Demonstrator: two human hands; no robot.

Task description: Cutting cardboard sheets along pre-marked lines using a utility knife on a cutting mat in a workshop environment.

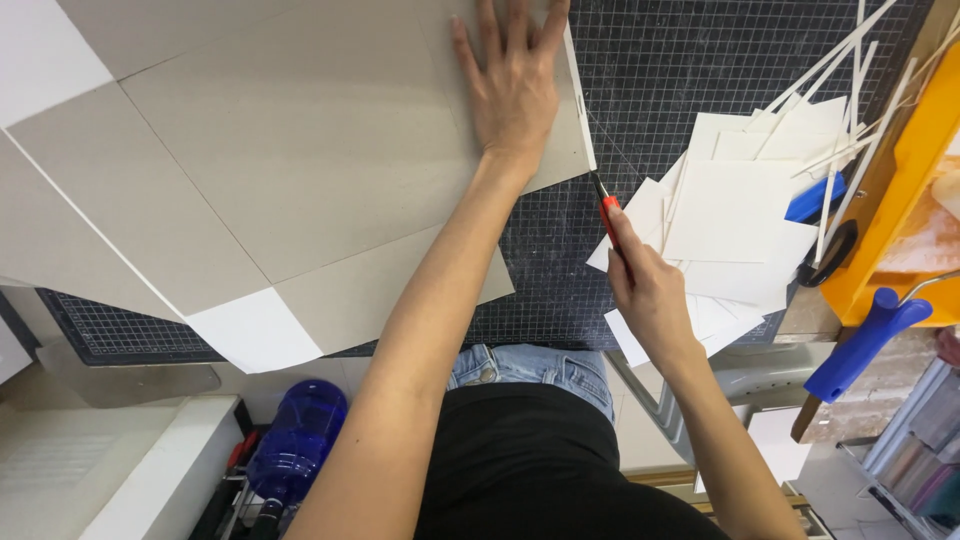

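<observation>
**Steady hand, short blade: a cut along the board's edge**

Seen from above, a person's left hand [512,85] lies flat with fingers spread on a large grey cardboard sheet [290,150], pressing it down on a black gridded cutting mat [700,60]. The right hand [650,295] is closed in a fist-like grip around a red-handled craft knife [607,215], its tip meeting the sheet's right edge just below a thin white strip [578,90] that runs along that edge beside the left hand's little finger. Whether the strip is a ruler or the board's own cut face cannot be told from here.

To the right of the knife a loose heap of white card offcuts [735,215] and narrow white slivers [850,70] covers the mat; a yellow trimmer [900,190] with a blue handle [865,340] sits at the table's edge. A blue water bottle [295,440] stands on the floor below.

Done well, this cut would seem to call for firm downward pressure from the flat hand, fingertips kept clear of the blade's line, and light, repeated strokes drawn toward the body rather than one forced pass. The offcuts nearby could snag the wrist.
</observation>
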